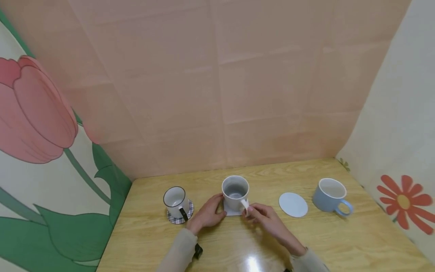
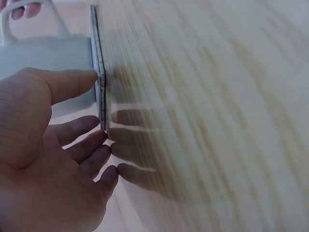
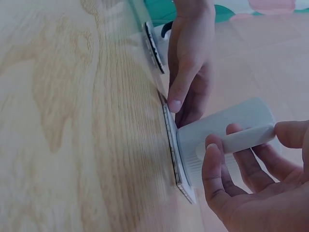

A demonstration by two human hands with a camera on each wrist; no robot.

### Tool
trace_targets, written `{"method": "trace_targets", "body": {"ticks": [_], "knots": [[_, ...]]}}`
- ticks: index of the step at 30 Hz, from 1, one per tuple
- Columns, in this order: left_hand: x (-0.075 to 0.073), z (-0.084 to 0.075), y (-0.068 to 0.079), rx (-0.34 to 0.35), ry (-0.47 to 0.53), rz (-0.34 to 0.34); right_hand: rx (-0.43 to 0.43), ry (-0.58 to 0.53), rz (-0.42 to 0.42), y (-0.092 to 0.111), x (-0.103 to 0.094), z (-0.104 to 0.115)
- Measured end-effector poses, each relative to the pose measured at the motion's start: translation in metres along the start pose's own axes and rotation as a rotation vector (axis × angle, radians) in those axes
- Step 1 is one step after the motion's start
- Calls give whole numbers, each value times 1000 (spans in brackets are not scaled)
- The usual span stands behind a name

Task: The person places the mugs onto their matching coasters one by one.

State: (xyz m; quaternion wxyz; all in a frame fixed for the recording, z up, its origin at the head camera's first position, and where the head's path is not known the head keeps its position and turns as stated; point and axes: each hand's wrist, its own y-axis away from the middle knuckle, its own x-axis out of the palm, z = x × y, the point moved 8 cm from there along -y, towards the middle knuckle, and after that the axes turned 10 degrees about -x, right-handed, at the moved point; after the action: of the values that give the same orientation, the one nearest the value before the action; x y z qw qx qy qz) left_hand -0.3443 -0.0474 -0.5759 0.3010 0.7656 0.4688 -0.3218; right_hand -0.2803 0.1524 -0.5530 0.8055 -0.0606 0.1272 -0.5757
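Note:
A white mug stands upright on a square light coaster at the table's middle. My right hand grips the mug's handle, with the thumb on its outer end and fingers curled beneath. At the coaster's left side is my left hand. Its thumb and fingertips touch the coaster's edges around the near left corner, holding it low on the table. The left wrist view shows the mug's ribbed lower wall above that hand.
To the left, a white mug with a dark rim stands on a round checked coaster. A round pale blue coaster lies to the right, beside a blue mug. A pink-beige sheet rises behind the wooden table.

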Motion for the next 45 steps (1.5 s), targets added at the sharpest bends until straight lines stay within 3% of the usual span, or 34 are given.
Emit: {"method": "trace_targets", "body": {"ticks": [15, 29, 38, 45], "knots": [[-9, 3, -1, -5, -16, -10, 77, 35, -94, 6, -16, 7], [-18, 3, 11, -53, 34, -70, -37, 96, -99, 13, -34, 37], [-32, 3, 15, -98, 108, -207, -77, 168, -107, 20, -54, 47], [-42, -7, 18, -81, 149, -250, -132, 193, -144, 25, -77, 54]]}}
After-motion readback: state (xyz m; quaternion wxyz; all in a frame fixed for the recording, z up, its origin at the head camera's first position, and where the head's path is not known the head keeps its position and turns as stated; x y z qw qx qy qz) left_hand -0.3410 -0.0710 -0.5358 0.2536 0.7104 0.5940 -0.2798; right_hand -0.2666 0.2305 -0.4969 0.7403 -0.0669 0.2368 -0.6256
